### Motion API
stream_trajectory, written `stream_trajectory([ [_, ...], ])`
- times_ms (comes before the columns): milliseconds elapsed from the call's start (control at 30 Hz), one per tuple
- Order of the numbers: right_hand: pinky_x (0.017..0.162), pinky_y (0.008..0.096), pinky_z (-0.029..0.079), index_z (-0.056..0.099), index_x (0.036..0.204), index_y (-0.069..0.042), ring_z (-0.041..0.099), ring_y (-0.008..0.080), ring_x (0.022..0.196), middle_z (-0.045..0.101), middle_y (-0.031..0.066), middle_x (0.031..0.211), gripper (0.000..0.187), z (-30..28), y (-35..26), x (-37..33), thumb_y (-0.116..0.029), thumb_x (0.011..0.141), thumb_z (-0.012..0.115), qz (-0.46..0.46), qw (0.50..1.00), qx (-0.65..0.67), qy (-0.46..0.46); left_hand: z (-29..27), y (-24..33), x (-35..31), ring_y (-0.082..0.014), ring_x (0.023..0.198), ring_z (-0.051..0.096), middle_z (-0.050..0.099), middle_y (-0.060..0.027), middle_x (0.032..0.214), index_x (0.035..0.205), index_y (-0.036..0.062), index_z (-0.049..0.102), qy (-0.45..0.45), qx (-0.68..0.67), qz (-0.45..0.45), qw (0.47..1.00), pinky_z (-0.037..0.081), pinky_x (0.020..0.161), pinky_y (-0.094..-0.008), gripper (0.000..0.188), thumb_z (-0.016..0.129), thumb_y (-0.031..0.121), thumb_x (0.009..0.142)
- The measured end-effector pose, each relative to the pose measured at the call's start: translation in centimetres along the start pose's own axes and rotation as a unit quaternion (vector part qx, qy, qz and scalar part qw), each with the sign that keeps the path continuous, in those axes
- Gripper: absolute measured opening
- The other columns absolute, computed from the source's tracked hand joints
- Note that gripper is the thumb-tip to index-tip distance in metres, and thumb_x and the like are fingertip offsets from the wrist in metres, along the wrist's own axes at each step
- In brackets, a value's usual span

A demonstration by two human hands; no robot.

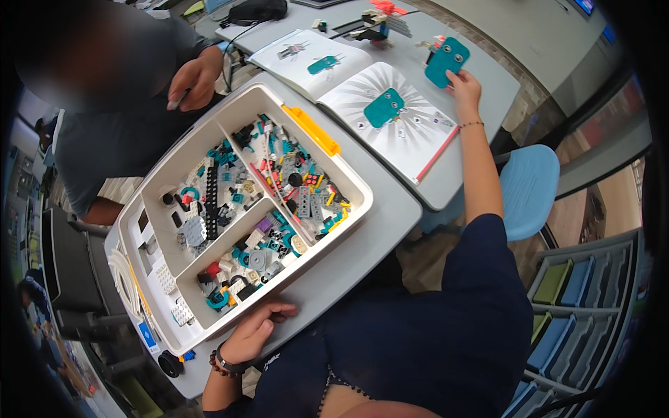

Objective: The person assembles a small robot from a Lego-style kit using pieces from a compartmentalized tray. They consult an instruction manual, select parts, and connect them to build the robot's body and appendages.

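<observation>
My right hand [463, 87] is raised at the far right, its fingers and thumb closed on the lower edge of a flat teal panel [443, 68] with rounded corners and two round eyes. Under and beside that arm lies an open booklet [425, 132], whose right page pictures a similar teal shape. My left hand [256, 331] rests on the table at the near side of a white sorting tray [348, 237], fingers loosely stretched, nothing held. The tray's compartments contain many loose building bricks [261, 261] in teal, grey, black, white, red and yellow.
Across the tray at left, another person's hand [198, 76] pinches a small piece. Brick models [380, 28] and a black bag [256, 10] sit at the back. A black wheel [169, 364] lies by the tray's near-left corner. A blue chair [533, 188] and drawer rack [582, 306] stand at right.
</observation>
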State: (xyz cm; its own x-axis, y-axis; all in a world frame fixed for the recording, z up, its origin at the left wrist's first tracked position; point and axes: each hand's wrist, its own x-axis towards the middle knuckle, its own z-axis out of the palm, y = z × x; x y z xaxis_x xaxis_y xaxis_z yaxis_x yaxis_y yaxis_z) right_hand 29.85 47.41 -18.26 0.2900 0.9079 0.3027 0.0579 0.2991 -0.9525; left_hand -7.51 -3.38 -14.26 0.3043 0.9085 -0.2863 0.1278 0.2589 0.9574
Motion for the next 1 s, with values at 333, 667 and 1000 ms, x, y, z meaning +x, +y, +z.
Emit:
stream_trajectory([
  [333, 0.055, 0.0224, 0.048, 0.060, 0.091, 0.000, 0.058, 0.0111, 0.069, 0.061, 0.0035, 0.081, 0.020, -3.2, 1.7, -0.2, -0.008, 0.074, 0.067, 0.000, 0.997, 0.035, 0.066, -0.2, 0.1, 0.4, -0.0200, 0.109, 0.048, 0.051, -0.0139, 0.116, 0.123, -0.0042, 0.041, -0.015, -0.040, -0.003, 0.999, 0.036, 0.095, -0.0325, 0.046, 0.035, 0.032, 0.095],
  [667, 0.061, 0.0240, 0.047, 0.059, 0.089, -0.002, 0.059, 0.0119, 0.072, 0.062, 0.0021, 0.082, 0.016, -2.6, 1.1, -1.1, -0.009, 0.076, 0.065, -0.003, 0.998, 0.034, 0.057, -0.3, -0.2, 0.4, -0.0197, 0.108, 0.047, 0.051, -0.0146, 0.116, 0.123, -0.0040, 0.040, -0.019, -0.043, -0.003, 0.999, 0.035, 0.095, -0.0323, 0.044, 0.036, 0.029, 0.094],
  [1000, 0.060, 0.0246, 0.047, 0.060, 0.090, -0.003, 0.059, 0.0119, 0.074, 0.061, 0.0022, 0.084, 0.017, -2.7, 0.6, -1.6, -0.010, 0.075, 0.065, 0.010, 0.996, 0.045, 0.075, -0.4, 0.1, 0.3, -0.0211, 0.111, 0.047, 0.050, -0.0157, 0.118, 0.124, -0.0041, 0.040, -0.028, -0.051, -0.017, 0.998, 0.035, 0.095, -0.0324, 0.045, 0.037, 0.029, 0.093],
])
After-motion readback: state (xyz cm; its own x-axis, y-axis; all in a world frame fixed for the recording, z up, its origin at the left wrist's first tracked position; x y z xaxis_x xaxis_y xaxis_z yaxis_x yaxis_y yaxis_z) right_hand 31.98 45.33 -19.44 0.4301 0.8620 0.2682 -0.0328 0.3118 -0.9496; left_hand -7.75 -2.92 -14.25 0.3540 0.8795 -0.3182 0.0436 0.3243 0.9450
